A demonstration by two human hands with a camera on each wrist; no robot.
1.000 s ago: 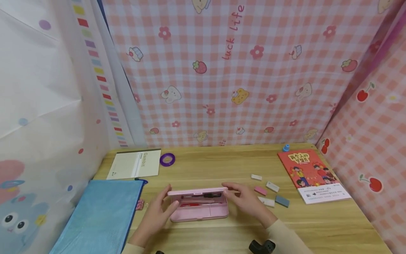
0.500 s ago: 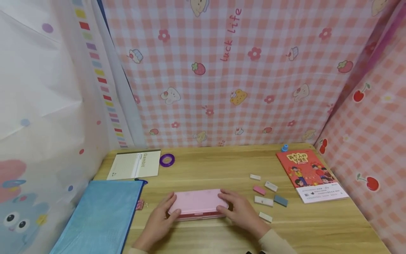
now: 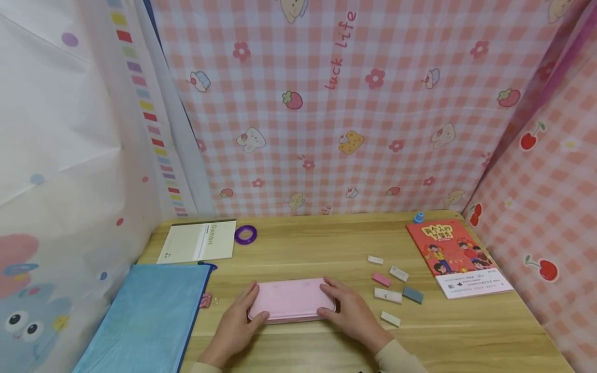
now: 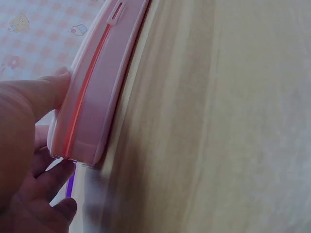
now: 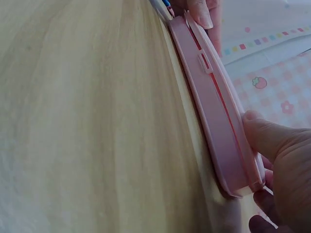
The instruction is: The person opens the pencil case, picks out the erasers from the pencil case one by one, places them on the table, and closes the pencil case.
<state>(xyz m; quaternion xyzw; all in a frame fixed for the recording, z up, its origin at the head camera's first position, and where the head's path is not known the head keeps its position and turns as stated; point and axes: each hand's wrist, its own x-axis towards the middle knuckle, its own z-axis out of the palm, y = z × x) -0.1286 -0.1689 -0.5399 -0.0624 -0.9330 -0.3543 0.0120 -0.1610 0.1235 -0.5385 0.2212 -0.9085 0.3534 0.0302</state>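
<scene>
A pink pencil case lies on the wooden table in front of me, its lid lowered. Between lid and base a thin red gap shows in both wrist views, with a small latch tab at the middle of the front. My left hand holds the left end, thumb on the lid's front corner and fingers at the side. At the other end my right hand grips likewise, its thumb on the lid. The case's contents are hidden under the lid.
Several erasers lie right of the case. Farther right are a red book and a small blue object. On the left are a blue folder, a notebook, purple tape and a pink clip.
The pencil case's lid has come down from standing open, covering the pens inside. Both hands have moved with it, toward the front edge. A white eraser near the right arm has come into view.
</scene>
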